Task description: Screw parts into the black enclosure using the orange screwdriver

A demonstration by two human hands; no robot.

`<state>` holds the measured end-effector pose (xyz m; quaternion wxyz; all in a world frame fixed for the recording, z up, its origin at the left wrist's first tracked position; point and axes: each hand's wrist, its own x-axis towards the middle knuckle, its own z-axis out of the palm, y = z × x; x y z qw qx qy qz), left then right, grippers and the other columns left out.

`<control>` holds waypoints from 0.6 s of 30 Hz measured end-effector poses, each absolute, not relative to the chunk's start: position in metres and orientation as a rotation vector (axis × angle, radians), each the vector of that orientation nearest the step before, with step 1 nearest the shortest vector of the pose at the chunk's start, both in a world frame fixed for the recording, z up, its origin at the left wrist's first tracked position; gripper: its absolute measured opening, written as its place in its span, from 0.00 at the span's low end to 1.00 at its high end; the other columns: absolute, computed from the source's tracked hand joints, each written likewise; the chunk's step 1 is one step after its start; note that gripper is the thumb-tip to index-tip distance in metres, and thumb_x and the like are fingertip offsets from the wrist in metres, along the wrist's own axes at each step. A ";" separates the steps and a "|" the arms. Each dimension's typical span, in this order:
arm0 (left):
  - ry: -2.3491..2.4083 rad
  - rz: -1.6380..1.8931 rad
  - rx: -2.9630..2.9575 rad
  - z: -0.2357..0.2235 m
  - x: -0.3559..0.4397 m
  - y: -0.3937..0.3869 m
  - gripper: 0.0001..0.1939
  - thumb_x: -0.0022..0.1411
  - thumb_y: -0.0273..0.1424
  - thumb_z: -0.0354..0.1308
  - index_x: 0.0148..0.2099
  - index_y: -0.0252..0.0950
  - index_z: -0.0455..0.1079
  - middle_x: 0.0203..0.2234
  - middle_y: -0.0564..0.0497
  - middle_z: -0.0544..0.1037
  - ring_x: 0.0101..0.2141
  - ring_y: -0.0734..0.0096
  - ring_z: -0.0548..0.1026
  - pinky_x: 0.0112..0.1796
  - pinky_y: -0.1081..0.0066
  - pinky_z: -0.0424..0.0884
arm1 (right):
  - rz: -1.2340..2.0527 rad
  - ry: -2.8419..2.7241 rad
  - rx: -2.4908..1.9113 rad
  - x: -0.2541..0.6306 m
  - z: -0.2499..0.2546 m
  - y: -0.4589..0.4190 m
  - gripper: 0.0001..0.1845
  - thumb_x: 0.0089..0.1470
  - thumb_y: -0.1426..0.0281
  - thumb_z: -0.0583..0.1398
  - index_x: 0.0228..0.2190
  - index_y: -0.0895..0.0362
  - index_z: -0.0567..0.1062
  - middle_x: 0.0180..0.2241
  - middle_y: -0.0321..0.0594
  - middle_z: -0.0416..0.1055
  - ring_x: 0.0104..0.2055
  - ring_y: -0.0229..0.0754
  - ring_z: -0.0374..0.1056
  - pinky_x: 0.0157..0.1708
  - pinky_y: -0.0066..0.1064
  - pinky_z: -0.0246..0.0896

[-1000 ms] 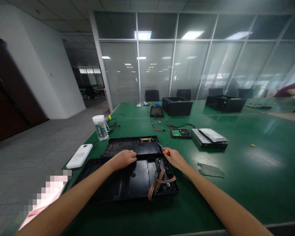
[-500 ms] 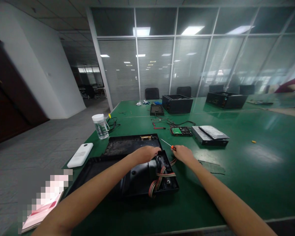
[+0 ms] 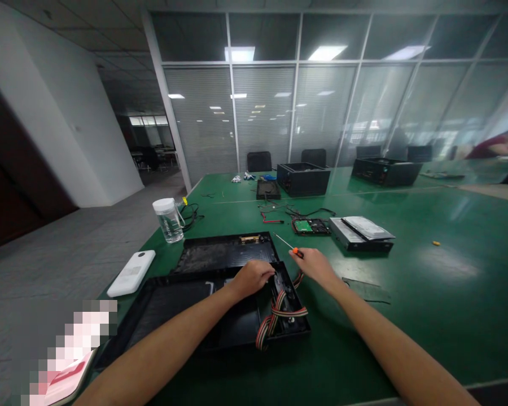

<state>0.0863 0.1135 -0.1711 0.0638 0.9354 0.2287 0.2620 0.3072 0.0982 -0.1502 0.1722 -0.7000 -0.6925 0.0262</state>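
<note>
1. My right hand (image 3: 315, 266) holds an orange-handled screwdriver (image 3: 297, 252), tip pointing far and left, maybe to spare my other fingers.
2. My left hand (image 3: 254, 277) has curled fingers; I can't tell if they pinch anything.
3. It's at the right end of the near black tray (image 3: 241, 326), perhaps for steadying.
4. Striped ribbon cable (image 3: 288, 312) loops there, nearer me.
5. A black panel (image 3: 224, 254) lies just beyond, likely for easy reach.

Counted: two large black shallow rectangular shells (image 3: 220, 256), 11–12 o'clock; two black box-shaped computer cases (image 3: 303, 181), 1 o'clock; one orange-and-black-handled screwdriver (image 3: 297, 251), 12–1; one clear, white-lidded bottle (image 3: 168, 223), 11.
</note>
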 end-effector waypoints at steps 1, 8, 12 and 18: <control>0.687 0.785 2.839 -0.171 0.087 0.112 0.11 0.63 0.26 0.47 0.38 0.33 0.71 0.34 0.47 0.76 0.37 0.70 0.73 0.42 0.71 0.67 | 0.083 -1.958 -1.973 0.309 -0.150 0.099 0.20 0.55 0.55 0.48 0.27 0.55 0.72 0.31 0.45 0.73 0.35 0.45 0.69 0.30 0.29 0.54; 0.710 0.695 2.896 -0.168 0.085 0.107 0.08 0.61 0.24 0.48 0.36 0.33 0.69 0.33 0.48 0.74 0.36 0.69 0.71 0.41 0.71 0.66 | 0.544 -1.917 -1.647 0.337 -0.142 0.100 0.19 0.45 0.68 0.56 0.41 0.58 0.62 0.28 0.37 0.68 0.26 0.37 0.63 0.26 0.27 0.56; 0.806 0.625 2.923 -0.167 0.086 0.105 0.09 0.61 0.25 0.48 0.43 0.33 0.67 0.36 0.47 0.73 0.38 0.68 0.70 0.43 0.69 0.65 | 0.755 -1.755 -1.313 0.355 -0.118 0.095 0.15 0.49 0.63 0.54 0.38 0.58 0.65 0.27 0.35 0.68 0.22 0.33 0.61 0.22 0.26 0.56; 0.874 0.538 2.923 -0.165 0.090 0.103 0.09 0.61 0.25 0.47 0.43 0.33 0.66 0.36 0.47 0.72 0.39 0.67 0.69 0.43 0.68 0.65 | 0.446 -1.592 -1.216 0.353 -0.112 0.087 0.18 0.52 0.56 0.52 0.22 0.58 0.68 0.15 0.30 0.59 0.17 0.33 0.54 0.17 0.24 0.49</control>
